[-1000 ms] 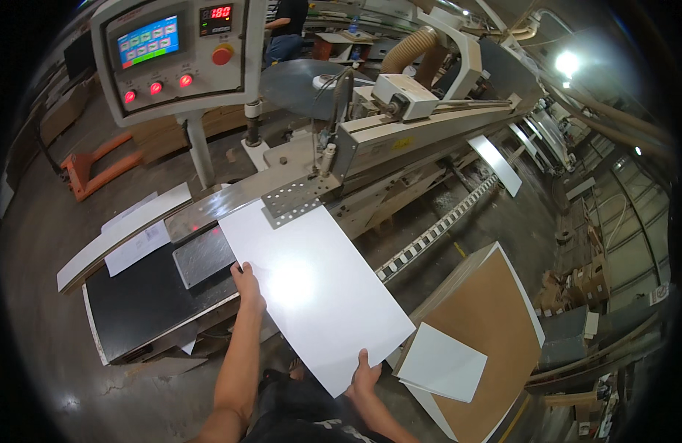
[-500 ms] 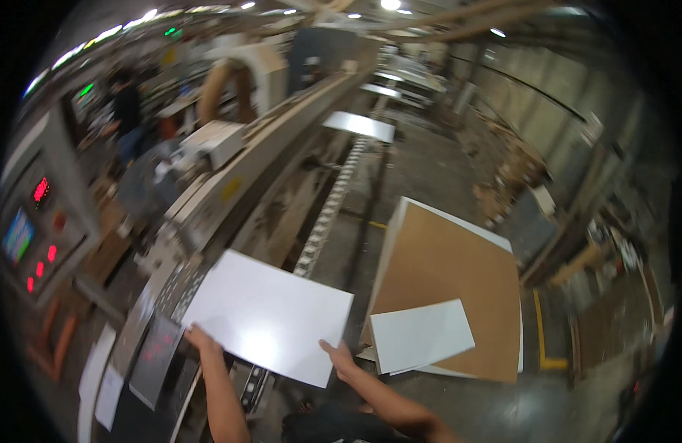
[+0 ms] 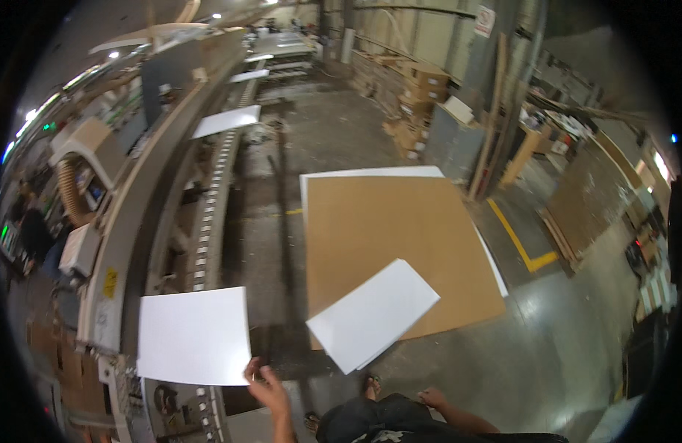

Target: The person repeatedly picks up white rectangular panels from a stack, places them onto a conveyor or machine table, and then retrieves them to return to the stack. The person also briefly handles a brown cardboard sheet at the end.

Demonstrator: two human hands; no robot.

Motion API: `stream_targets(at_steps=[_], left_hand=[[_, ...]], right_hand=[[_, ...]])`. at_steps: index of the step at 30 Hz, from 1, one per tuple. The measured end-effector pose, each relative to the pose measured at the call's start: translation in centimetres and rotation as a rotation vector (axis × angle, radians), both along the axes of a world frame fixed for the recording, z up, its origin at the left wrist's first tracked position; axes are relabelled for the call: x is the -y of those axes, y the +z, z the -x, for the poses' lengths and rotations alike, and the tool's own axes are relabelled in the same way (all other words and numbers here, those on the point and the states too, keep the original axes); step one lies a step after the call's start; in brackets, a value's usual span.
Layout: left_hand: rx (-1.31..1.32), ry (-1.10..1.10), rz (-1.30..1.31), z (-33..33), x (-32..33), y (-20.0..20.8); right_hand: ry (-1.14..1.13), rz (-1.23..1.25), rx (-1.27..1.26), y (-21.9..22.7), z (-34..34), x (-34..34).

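Observation:
A white rectangular panel (image 3: 193,336) lies flat across the conveyor chain at the left, beside the long machine. At its lower right corner is my left hand (image 3: 267,387), open with the fingers apart and touching or very close to the edge. My right hand (image 3: 433,399) hangs near my right thigh, fingers loosely curled, with nothing seen in it. In front of me, a few smaller white panels (image 3: 374,314) lie at an angle on a large brown board (image 3: 400,229). White sheets show past that board's edges.
The conveyor chain (image 3: 212,199) runs away from me, carrying another white panel (image 3: 228,122) and more beyond. The machine's long beam (image 3: 145,184) borders it on the left. Cardboard boxes (image 3: 426,81) and leaning boards (image 3: 592,192) stand to the right. Yellow lines (image 3: 514,236) mark the floor.
The view has turned right. The white panel, held by both hands before, now lies on the conveyor. My right hand has let go and dropped to my side; my left has shifted to the panel's right corner.

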State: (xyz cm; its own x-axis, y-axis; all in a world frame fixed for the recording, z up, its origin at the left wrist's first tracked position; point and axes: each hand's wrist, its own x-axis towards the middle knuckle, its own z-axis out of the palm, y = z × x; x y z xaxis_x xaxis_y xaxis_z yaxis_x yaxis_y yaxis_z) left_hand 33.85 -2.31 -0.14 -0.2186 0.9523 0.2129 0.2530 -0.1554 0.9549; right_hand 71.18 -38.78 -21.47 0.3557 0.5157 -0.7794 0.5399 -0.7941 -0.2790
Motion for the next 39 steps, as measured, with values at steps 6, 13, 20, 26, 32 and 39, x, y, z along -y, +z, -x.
stream_targets(at_steps=[6,13,20,26,32,39], left_hand=[[-0.045,-0.048,0.547,-14.2,1.0,-32.8],[-0.498,0.029,1.221,-21.0,1.6,-36.5],[-0.725,-0.192,0.997,-18.1,2.7,-35.9],[-0.733,-0.154,1.098,-17.9,1.6,-37.9],[-0.666,-0.138,1.060,-17.9,1.6,-38.3],[-0.334,-0.128,0.916,-13.4,0.6,-41.2]], right_hand=[[-0.940,0.228,-0.087,7.4,-2.6,16.0],[-0.968,0.432,0.090,10.4,4.0,26.1],[-1.017,0.258,0.088,12.6,6.3,24.6],[-1.037,0.143,0.091,10.8,3.8,22.8],[-1.101,0.058,0.108,10.4,5.3,23.7],[-1.099,0.066,0.032,5.6,11.4,28.9]])
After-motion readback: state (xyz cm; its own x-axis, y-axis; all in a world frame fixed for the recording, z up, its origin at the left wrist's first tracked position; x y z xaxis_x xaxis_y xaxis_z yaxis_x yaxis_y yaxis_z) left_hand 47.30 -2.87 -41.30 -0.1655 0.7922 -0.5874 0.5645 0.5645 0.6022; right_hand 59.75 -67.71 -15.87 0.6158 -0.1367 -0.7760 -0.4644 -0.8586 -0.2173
